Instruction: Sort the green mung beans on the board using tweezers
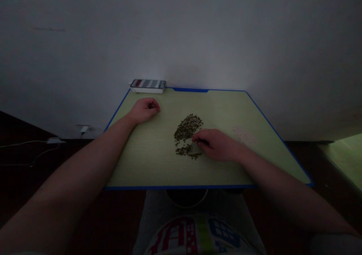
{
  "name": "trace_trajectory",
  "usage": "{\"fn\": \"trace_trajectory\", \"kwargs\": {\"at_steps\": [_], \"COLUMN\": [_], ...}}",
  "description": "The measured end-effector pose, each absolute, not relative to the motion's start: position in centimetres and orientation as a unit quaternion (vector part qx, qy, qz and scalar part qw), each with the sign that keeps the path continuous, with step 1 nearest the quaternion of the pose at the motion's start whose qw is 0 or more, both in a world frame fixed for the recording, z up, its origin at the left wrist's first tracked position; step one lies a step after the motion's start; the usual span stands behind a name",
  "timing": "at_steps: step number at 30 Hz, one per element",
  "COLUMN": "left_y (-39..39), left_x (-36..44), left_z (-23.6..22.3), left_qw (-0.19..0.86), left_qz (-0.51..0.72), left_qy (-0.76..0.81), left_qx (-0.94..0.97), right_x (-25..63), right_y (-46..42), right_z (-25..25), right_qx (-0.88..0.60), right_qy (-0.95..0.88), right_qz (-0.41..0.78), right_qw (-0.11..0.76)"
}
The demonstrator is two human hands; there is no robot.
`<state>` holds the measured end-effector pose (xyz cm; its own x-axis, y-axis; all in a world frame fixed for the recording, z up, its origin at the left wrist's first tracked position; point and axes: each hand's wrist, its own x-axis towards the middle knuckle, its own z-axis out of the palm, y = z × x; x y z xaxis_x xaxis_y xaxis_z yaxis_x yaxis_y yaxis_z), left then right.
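Observation:
A pile of small dark green beans or seeds [189,127] lies in the middle of the table, with a smaller strip of them [183,150] split off on the near side. Over the right edge of this strip is my right hand [216,144], its fingers pinched on a thin, pale, see-through piece [194,148] whose kind I cannot make out. My left hand [144,110] rests on the table at the left, loosely curled, with nothing visible in it. Partly behind my right wrist lies a spread of pale grains [243,134].
The light-coloured folding table [147,164] has a blue rim and stands against a wall. A phone [148,83] lies on a white box [147,90] at the back left corner. Below the near edge a round container [186,200] shows between my legs. Cables and a plug [85,129] are at left.

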<state>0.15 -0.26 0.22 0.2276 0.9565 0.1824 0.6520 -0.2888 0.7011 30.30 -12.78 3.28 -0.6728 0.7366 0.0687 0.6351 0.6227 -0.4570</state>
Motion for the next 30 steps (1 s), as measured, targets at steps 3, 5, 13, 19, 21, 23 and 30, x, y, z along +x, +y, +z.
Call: {"fn": "trace_trajectory", "kwargs": {"at_steps": [3, 5, 13, 19, 21, 23, 30], "left_y": [-0.29, -0.26, -0.18, -0.13, -0.22, -0.29, 0.01], "left_x": [0.14, 0.11, 0.15, 0.05, 0.1, 0.14, -0.01], "left_z": [0.27, 0.24, 0.23, 0.12, 0.22, 0.28, -0.12], "left_qw": [0.247, 0.25, 0.248, 0.25, 0.248, 0.25, 0.25], "left_qz": [0.302, 0.304, 0.305, 0.301, 0.299, 0.3, 0.308], "left_qy": [0.542, 0.537, 0.54, 0.541, 0.542, 0.54, 0.537], "left_qx": [0.745, 0.747, 0.744, 0.745, 0.745, 0.746, 0.744], "right_x": [30.48, 30.54, 30.34, 30.27, 30.26, 30.28, 30.27], "right_y": [-12.76, -12.74, -12.87, -12.93, -12.98, -13.01, -12.93], "right_z": [3.25, 3.25, 3.53, 3.53, 3.53, 3.53, 3.37], "right_qx": [-0.386, -0.387, -0.383, -0.365, -0.367, -0.371, -0.384], "right_qy": [-0.893, -0.894, -0.894, -0.899, -0.898, -0.897, -0.893], "right_qz": [0.197, 0.195, 0.206, 0.216, 0.216, 0.213, 0.204], "right_qw": [0.121, 0.117, 0.112, 0.106, 0.108, 0.111, 0.115]}}
